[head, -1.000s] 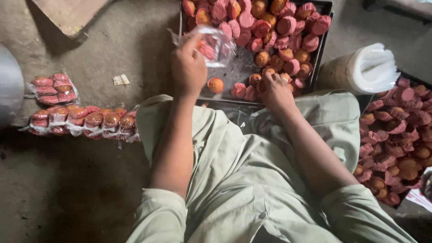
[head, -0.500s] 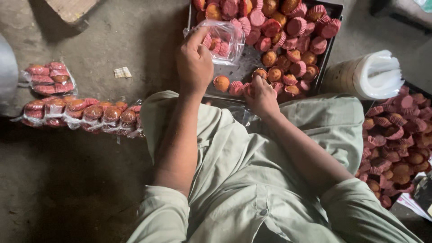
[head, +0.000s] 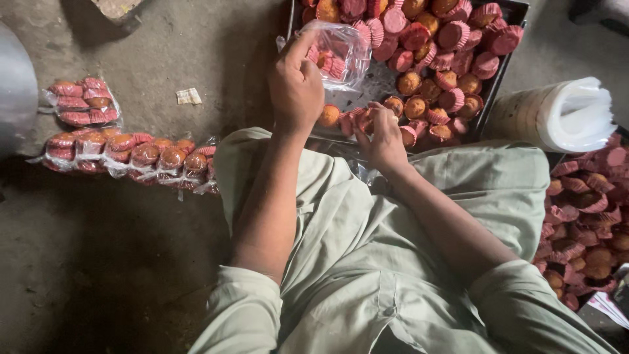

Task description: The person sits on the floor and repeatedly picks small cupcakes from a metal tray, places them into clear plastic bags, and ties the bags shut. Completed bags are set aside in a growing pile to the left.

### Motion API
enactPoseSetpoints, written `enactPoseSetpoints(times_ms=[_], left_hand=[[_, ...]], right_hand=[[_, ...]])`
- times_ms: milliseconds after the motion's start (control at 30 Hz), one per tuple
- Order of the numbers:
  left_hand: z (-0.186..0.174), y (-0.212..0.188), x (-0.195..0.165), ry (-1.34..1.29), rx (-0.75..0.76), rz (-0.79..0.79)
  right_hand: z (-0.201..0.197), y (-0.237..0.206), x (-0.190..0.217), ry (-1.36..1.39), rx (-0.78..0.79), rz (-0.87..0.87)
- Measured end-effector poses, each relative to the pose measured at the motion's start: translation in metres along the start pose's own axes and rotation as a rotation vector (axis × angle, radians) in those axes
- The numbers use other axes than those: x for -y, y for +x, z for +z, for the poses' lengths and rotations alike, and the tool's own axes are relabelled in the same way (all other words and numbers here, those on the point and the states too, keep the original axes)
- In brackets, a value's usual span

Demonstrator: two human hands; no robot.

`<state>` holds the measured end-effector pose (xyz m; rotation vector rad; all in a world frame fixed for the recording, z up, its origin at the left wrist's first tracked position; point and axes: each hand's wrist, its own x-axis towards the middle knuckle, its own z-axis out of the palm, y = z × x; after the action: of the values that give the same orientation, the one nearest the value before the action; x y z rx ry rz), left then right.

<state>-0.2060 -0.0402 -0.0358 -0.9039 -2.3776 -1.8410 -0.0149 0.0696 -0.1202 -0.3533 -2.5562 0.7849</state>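
while left hand [head: 296,85] grips a clear plastic bag [head: 339,54] (few cupcakes inside) over the dark tray [head: 504,65], right hand [head: 382,137] pinches a pink-cased cupcake [head: 364,120] at the tray's near edge.

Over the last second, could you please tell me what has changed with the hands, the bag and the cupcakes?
The right hand has picked a pink-cased cupcake off the tray and lifted it towards the clear plastic bag. The left hand kept its hold on the bag, already part filled. The packed bags on the floor and the roll of plastic bags stayed put.
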Motion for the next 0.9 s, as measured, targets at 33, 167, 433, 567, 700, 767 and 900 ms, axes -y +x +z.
enactPoseSetpoints(times_ms=[33,167,433,567,700,767,900], left_hand=[[0.001,0.001,0.001,0.0,0.007,-0.008],[0.002,0.001,0.004,0.026,0.025,-0.013],[0.01,0.002,0.006,0.015,0.049,-0.02],[0.018,0.001,0.004,0.066,0.04,0.015],[0.021,-0.004,-0.002,0.043,0.098,-0.023],[0.022,-0.008,-0.008,0.043,0.144,-0.026],[0.031,-0.02,-0.027,-0.043,0.243,-0.006]], right_hand=[[0.001,0.001,-0.002,0.034,0.024,0.012],[0.002,0.007,-0.005,0.208,0.14,0.195],[0.016,0.014,-0.001,0.253,0.214,0.077],[0.035,0.011,-0.009,0.214,0.187,0.111],[0.015,0.016,-0.031,1.028,0.143,0.379],[-0.023,0.021,-0.041,0.703,0.046,0.538],[-0.12,0.019,-0.027,0.597,-0.11,0.547]])
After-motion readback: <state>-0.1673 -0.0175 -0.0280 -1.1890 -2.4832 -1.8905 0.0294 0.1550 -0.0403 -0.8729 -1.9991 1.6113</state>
